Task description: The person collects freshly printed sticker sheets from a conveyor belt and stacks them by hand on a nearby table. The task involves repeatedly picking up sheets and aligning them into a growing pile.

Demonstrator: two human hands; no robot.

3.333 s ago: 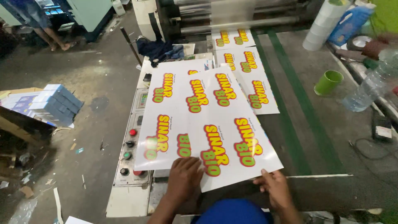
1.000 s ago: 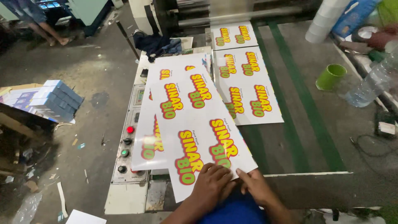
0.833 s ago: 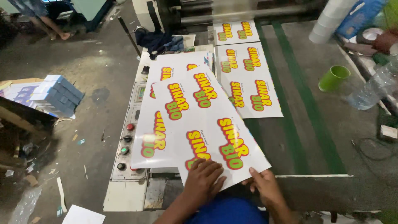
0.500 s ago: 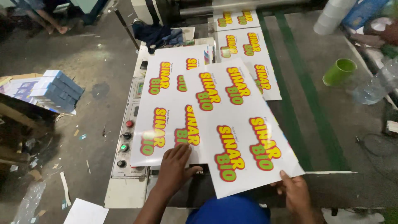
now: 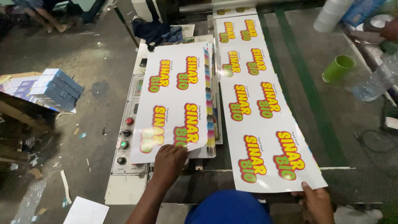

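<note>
Glossy printed sheet [image 5: 271, 124] at right, long axis near to far, pinched at its near corner by right hand [image 5: 317, 203], fingers partly out of view, so possibly just steadied. Left hand [image 5: 169, 159], fingers pressed flat on sheet stack [image 5: 176, 97] over control panel [image 5: 126, 128]. Mid-sorting; squaring edges needed next.

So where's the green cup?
In the head view, the green cup lies tipped on the grey machine bed at upper right, right of the printed sheets and left of a clear plastic bottle.
</note>
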